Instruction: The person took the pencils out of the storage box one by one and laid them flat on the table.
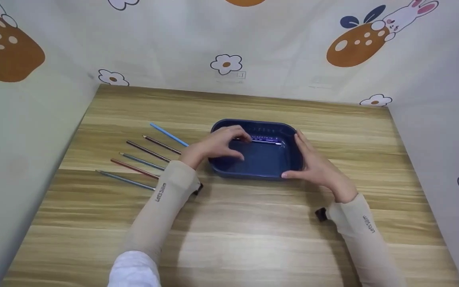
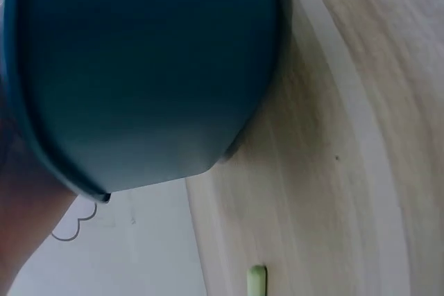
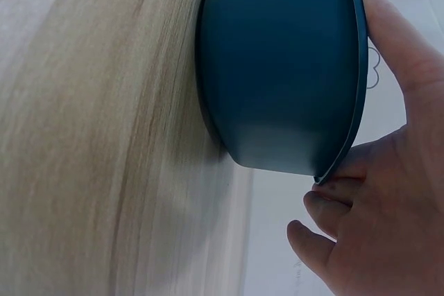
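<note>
A dark blue rectangular plastic box [image 1: 261, 163] with rounded corners stands open-topped on the wooden table. My right hand [image 1: 317, 165] grips its right end, thumb at the near corner and fingers along the rim towards the far corner. The right wrist view shows that hand's fingers [image 3: 326, 216] at the box rim. My left hand [image 1: 219, 143] is over the box's left side, thumb and bent fingers apart, with nothing visible between them. A shiny purplish streak [image 1: 267, 140] runs along the inside of the far wall. The box's outer wall [image 2: 146, 81] fills much of the left wrist view.
Several coloured pencils lie fanned out left of the box, among them a light blue pencil [image 1: 169, 134] and a red pencil [image 1: 134, 168]. My left forearm covers some of their right ends. Printed cloth walls [image 1: 285, 59] border the table [image 1: 253, 231] at the back and sides.
</note>
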`<state>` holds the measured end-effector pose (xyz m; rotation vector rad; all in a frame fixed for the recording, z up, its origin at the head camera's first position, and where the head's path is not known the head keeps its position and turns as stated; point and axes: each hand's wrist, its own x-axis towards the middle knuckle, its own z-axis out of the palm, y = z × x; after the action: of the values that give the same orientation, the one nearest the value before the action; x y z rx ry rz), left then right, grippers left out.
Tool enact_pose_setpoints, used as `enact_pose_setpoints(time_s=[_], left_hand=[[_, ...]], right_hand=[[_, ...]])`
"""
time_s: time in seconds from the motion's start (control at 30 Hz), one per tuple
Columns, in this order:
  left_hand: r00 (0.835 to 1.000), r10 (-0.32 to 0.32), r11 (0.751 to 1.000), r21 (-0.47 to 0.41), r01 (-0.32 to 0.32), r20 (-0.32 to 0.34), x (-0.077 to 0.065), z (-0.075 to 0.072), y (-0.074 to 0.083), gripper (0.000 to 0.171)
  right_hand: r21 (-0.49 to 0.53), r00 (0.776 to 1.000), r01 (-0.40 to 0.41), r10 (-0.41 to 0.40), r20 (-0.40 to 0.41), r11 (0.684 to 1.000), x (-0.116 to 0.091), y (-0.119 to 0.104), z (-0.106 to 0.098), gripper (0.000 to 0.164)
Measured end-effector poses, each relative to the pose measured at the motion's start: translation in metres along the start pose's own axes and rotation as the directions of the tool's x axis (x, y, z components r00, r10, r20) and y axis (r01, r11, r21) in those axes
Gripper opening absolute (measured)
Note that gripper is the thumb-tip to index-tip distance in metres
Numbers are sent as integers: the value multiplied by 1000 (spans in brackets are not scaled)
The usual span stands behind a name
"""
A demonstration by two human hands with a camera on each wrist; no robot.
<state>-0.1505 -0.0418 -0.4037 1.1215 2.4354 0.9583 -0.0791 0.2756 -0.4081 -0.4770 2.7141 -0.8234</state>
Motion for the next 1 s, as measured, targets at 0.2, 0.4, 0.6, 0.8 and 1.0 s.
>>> enact_pose_setpoints(time_s=[0.2,0.4,0.6,0.8,1.0], left_hand=[[997,-78,995,61,77,11,13,3,-1,50],[989,-149,983,109,146,12,21,7,-2,48],[970,-239,958,170,230,35,27,10,-3,48],[953,-302,924,249,289,16,31,16,-2,43],[951,-310,915,273,298,1,35,19,-2,37]], right_hand=[[2,1000,-5,5,8,1000,0,0,0,123],[-1,1000,-6,6,15,1000,0,-2,0,124],[-8,1000,-3,3,14,1000,1,-3,1,124],[0,1000,13,-13,2,1000,0,-3,1,125],[5,1000,6,-6,1,1000,0,-3,-1,125]])
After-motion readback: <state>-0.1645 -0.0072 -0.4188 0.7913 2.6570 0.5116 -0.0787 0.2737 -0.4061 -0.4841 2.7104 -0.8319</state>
